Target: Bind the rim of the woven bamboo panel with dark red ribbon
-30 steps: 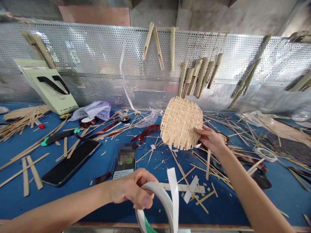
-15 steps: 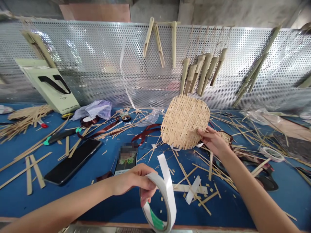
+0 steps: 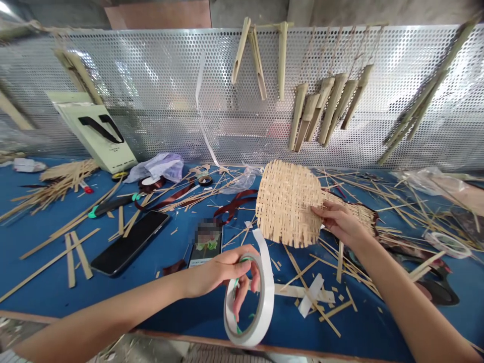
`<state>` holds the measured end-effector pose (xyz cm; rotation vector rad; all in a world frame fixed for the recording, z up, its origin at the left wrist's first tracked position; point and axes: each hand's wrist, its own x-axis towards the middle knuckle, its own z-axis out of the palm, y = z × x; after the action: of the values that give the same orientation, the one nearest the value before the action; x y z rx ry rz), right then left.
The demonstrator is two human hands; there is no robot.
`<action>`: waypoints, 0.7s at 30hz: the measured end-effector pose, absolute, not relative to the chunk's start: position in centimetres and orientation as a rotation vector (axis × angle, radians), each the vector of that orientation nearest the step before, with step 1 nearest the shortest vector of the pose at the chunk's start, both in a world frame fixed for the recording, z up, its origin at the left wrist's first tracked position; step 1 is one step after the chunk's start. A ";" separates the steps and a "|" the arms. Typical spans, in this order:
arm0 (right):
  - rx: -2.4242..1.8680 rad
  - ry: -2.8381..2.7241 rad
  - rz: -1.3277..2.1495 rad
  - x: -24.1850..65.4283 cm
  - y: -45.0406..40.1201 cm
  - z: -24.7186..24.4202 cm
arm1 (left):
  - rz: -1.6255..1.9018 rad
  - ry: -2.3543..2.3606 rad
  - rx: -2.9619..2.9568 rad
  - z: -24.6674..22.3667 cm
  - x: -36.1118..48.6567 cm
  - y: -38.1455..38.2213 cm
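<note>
My left hand (image 3: 223, 275) holds a white roll of double-sided tape (image 3: 249, 307), with its fingers passing through the core. A loose strip of the tape (image 3: 262, 252) stands up from the roll. My right hand (image 3: 340, 224) grips the right edge of a flat woven bamboo mat (image 3: 287, 204), lifted a little above the blue worktable. Loose bamboo strip ends stick out along the mat's edges. A second, darker woven piece (image 3: 359, 212) lies partly behind my right hand, which hides part of it.
Bamboo strips and offcuts litter the blue worktable (image 3: 49, 282). A black smartphone (image 3: 130, 243), a second phone (image 3: 204, 247), dark red ribbon (image 3: 235, 203), a plastic bag (image 3: 157, 168) and a tape roll (image 3: 448, 244) lie there. Bamboo pieces hang on a perforated metal screen (image 3: 212, 101) behind.
My left hand has raised the tape roll and turned it to face me, fingers through its core. The view has shifted, and the mat stays in my right hand.
</note>
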<state>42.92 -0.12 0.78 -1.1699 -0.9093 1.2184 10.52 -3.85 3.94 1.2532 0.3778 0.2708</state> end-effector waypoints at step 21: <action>-1.765 -1.587 0.391 38.4 -0.9 4.1 | 0.349 0.731 1.979 7.7 10.1 0.3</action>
<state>38.38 -0.90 4.10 -1.7647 -1.5867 0.3907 10.07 0.31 7.71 1.9786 0.7315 0.3487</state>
